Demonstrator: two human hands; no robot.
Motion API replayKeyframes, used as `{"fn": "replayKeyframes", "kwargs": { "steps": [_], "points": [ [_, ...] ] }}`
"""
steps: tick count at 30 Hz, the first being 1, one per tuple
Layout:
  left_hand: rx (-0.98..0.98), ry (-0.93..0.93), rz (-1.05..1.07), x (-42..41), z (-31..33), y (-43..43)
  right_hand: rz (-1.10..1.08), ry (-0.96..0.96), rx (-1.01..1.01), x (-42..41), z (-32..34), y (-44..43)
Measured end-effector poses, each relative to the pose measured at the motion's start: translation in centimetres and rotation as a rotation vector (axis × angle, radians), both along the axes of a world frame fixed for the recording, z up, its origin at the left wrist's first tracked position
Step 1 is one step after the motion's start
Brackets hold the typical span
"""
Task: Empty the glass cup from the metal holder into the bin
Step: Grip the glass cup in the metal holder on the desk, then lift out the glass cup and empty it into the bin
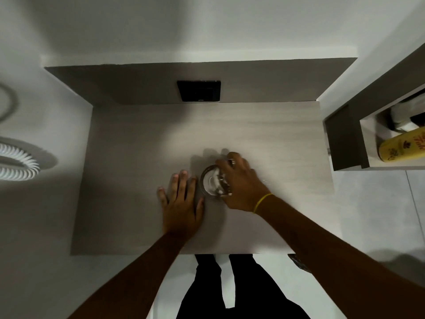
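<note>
From the head view, the cup [212, 181] stood mid-table [138, 146]. The right hand [241, 183] curled around its far side, apparently gripping. The left hand [181, 199] lay flat, fingers spread, just beside it. Pickup seemed underway; next, lifting clear toward a bin not visible.

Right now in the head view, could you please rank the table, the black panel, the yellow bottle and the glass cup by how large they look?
1. Table
2. Black panel and yellow bottle: alike, and the frame crops the bottle
3. Glass cup, partly under the right hand
</note>
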State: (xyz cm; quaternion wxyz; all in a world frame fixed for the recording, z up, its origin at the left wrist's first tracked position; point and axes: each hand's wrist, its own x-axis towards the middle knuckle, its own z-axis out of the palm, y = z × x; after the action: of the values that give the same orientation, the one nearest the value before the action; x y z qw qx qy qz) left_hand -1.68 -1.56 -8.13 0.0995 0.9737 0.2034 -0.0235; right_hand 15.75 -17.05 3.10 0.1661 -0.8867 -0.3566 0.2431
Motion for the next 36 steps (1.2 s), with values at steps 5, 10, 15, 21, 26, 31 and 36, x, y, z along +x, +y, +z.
{"fn": "replayKeyframes", "kwargs": {
  "steps": [5, 10, 15, 21, 26, 31, 36],
  "points": [
    [0.006, -0.015, 0.010, -0.2, -0.4, 0.0, -0.196, -0.033, -0.018, 1.0, -0.9, -5.4],
    [0.005, -0.027, 0.002, -0.3, -0.7, 0.2, -0.285, -0.078, -0.035, 0.1, -2.6, -7.4],
    [0.014, -0.017, -0.002, -0.3, -0.5, 0.1, -0.301, -0.102, -0.016, -0.4, -3.3, -7.7],
    [0.007, -0.016, -0.010, -0.3, -0.4, 0.3, -0.326, -0.195, 0.003, -1.3, -3.2, -6.6],
    [-0.026, 0.042, -0.003, 0.1, 1.0, 0.1, -0.311, -0.112, 0.180, -1.8, -3.0, -1.9],
    [-0.074, 0.114, -0.022, 0.7, 4.1, 1.2, -0.271, -0.004, 0.024, -0.4, -2.8, 1.4],
    [-0.072, 0.138, -0.110, 3.0, 7.5, 1.7, -0.259, 0.099, 0.046, 2.0, -1.6, 0.2]
  ]
}}
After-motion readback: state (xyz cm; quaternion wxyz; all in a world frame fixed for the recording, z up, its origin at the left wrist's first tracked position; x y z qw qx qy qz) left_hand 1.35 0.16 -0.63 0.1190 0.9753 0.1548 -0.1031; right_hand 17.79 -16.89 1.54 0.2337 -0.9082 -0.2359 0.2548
